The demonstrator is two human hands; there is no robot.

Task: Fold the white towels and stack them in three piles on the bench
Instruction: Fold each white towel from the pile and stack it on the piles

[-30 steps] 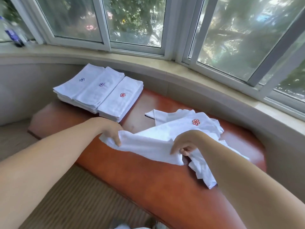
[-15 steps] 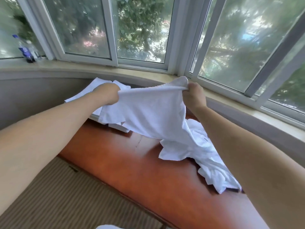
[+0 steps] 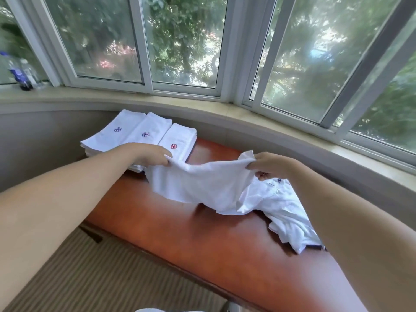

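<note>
Now, the towel is held up and the laying-down comes next.

Towel in hand: the white towel [image 3: 207, 185] hangs between both hands over the bench [image 3: 202, 244], its top edge stretched left to right, its lower part sagging onto the wood.
Left hand: the left hand [image 3: 149, 154] pinches the towel's left top corner, fingers curled on the cloth, just in front of the red-marked pile.
Right hand: the right hand [image 3: 269, 164] pinches the right top corner, thumb and fingers closed on the hem.
Long axis: it runs across the body, hand to hand; the free edge lies below and toward the person.
Nearer hand: in my judgement the left hand is nearer the three folded piles [image 3: 137, 136], which sit side by side at the bench's far left.
Unfolded heap: loose towels [image 3: 286, 212] lie crumpled under the right forearm, touching the held towel.
Change: half a second ago the towel was raised high before the window; it has come down and spread wider, and the piles show again.
</note>
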